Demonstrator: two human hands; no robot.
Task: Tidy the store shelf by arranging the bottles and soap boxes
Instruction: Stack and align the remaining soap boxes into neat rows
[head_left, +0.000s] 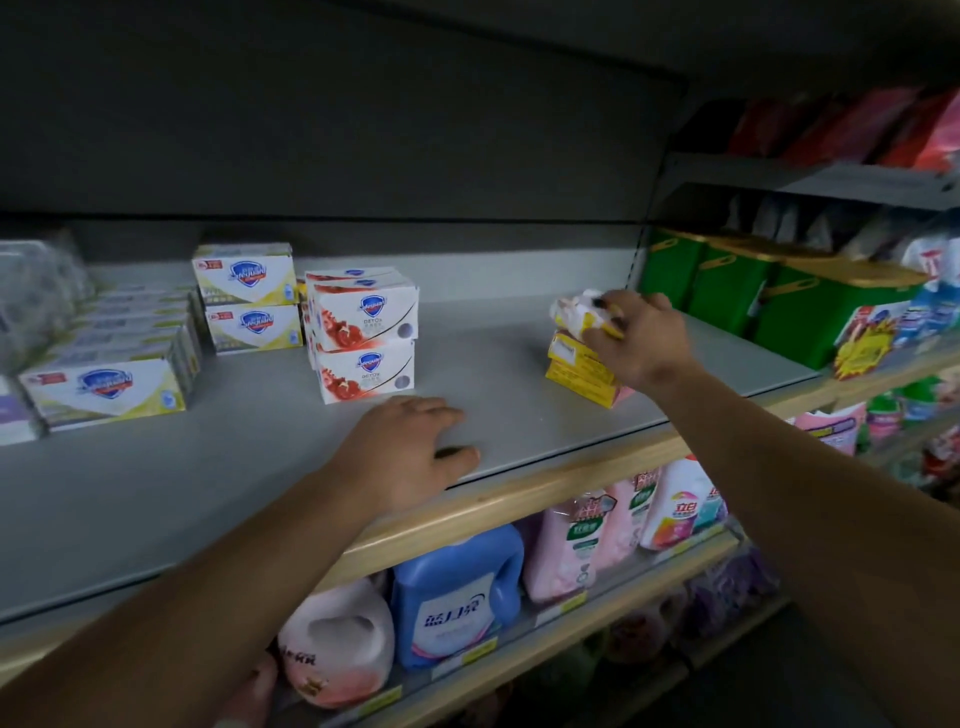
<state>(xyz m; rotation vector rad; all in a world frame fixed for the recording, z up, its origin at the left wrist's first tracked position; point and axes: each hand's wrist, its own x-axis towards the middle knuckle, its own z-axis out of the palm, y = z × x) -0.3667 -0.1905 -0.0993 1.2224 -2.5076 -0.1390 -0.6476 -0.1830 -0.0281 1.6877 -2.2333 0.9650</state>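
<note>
Soap boxes are the step in hand: my right hand (631, 338) is out at the right end of the shelf (509, 332), fingers curled round a crumpled white-and-yellow soap pack (582, 312) that sits on top of a small stack of yellow boxes (576, 371). I can't tell if the pack is lifted clear or touching the stack. My left hand (410, 447) lies flat on the shelf near the front edge, fingers straight, gripping nothing, just in front of the red-and-white box stack (363, 338). Further left stand a yellow-and-white box stack (249, 299) and a row of the same boxes (109, 387) running back, well apart from the yellow ones. Bottles (457, 592) stand on the lower shelf, untouched.

My read: mid-task, the yellow group is the stray one. Next move calls for a firm hold on the soft pack, then setting it square or bringing the yellow boxes over beside the other stacks without toppling them.
</note>
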